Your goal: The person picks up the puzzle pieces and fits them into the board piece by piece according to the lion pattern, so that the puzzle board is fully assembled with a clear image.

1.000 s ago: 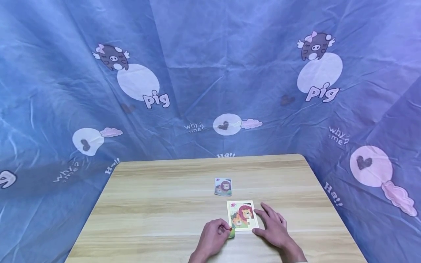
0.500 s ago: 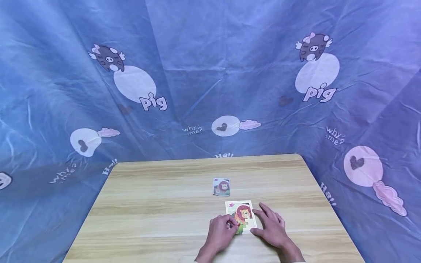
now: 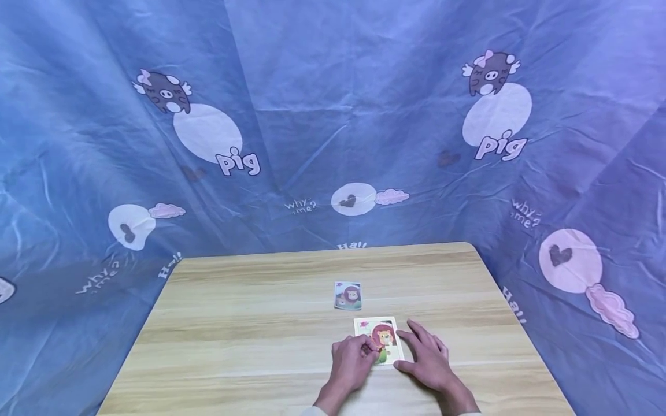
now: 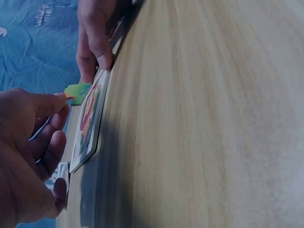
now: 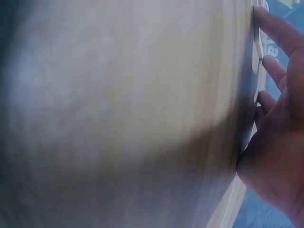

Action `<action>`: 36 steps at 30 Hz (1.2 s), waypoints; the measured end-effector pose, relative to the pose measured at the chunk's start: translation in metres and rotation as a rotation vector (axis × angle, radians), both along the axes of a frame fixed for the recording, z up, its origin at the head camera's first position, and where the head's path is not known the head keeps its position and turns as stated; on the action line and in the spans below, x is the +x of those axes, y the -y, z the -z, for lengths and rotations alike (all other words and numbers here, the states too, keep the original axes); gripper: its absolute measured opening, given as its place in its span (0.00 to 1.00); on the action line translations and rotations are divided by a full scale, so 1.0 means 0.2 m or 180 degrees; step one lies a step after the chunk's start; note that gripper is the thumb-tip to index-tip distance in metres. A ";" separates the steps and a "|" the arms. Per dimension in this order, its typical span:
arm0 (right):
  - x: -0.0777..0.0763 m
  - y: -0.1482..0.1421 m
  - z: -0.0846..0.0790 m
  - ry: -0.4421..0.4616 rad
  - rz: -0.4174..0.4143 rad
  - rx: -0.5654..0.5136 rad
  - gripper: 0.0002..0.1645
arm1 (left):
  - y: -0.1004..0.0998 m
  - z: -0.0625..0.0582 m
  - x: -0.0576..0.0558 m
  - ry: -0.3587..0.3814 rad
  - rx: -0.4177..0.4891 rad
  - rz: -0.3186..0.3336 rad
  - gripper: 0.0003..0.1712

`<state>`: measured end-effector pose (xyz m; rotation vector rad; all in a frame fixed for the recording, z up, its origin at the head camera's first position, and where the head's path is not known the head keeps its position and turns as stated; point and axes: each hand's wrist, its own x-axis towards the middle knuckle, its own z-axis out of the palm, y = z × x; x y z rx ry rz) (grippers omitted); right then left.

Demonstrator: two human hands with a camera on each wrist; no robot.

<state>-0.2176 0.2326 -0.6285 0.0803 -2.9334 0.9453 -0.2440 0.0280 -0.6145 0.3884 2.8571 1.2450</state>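
In the head view, a small jigsaw board (image 3: 398,351) with a pale border and a lion picture lies near the table's front. My left hand (image 3: 351,364) is over its lower left part, thumb and fingertips pinching a green puzzle piece (image 4: 78,93). The left wrist view shows that piece tilted above the lower end of the board, its other fingers loosely bent. My right hand (image 3: 429,358) lies along the board's right side, thumb at the lower right corner and index finger at the edge. My left fingers hide some of the picture.
A small picture card (image 3: 347,296) with the same lion scene lies behind the board. The wooden table (image 3: 234,329) is bordered at the back and sides by a blue printed cloth (image 3: 312,144).
My left hand has carried the green piece from the board's lower left edge rightward and up over the picture. The right hand keeps its place at the board. The view has shifted slightly.
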 end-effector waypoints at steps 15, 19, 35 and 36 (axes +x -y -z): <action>0.02 -0.04 0.00 0.0042 -0.0034 0.0008 0.41 | -0.12 0.03 0.02 -0.0187 -0.0106 -0.0142 0.07; 0.01 -0.05 0.00 0.0094 -0.0077 -0.0006 0.41 | -0.14 0.05 0.02 -0.0231 -0.0151 -0.0202 0.07; 0.00 -0.06 0.01 0.0198 -0.0092 0.0058 0.41 | -0.18 0.09 0.01 -0.0196 -0.0226 -0.0105 0.07; 0.00 -0.06 0.02 0.0204 -0.0091 0.0065 0.41 | -0.19 0.09 0.01 -0.0235 -0.0236 -0.0101 0.07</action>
